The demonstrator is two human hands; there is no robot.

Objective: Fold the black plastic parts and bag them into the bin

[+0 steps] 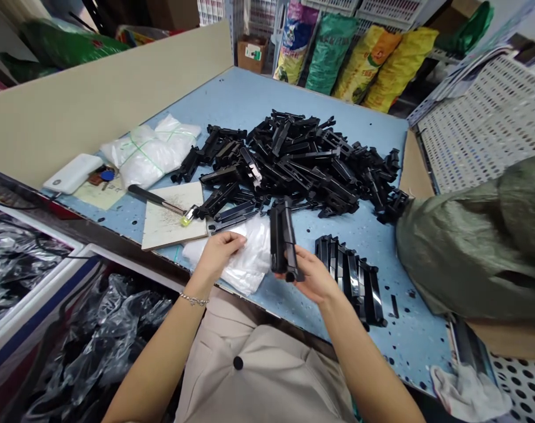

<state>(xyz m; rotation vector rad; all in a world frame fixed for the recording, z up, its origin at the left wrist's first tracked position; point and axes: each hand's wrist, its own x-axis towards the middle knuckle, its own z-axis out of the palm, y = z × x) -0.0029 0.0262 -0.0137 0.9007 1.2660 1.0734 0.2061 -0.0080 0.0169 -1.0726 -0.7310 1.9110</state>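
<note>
On the left of the pale blue, dark-speckled tabletop [250, 88], a tool with a long black handle [149, 195] lies partly across a flat, cream-coloured board [166, 226]. Next is the left hand [220, 251], its grip drawn together, thumb against fingertips, over thin, translucent white plastic bags [250, 276]; whether it pinches any film I cannot tell. Beyond the hands spreads a tangled heap of long, narrow black plastic parts [303, 158], so most of the work appears left to do. Nearer, the right hand [314, 273] has its grip clamped around a slim, elongated black plastic piece [277, 235], possibly two side by side, raised above the tabletop; it looks dark, straight-edged and whole. Farther right, a short, orderly row of glossy black plastic parts [352, 273] is probably the portion already done.
</note>
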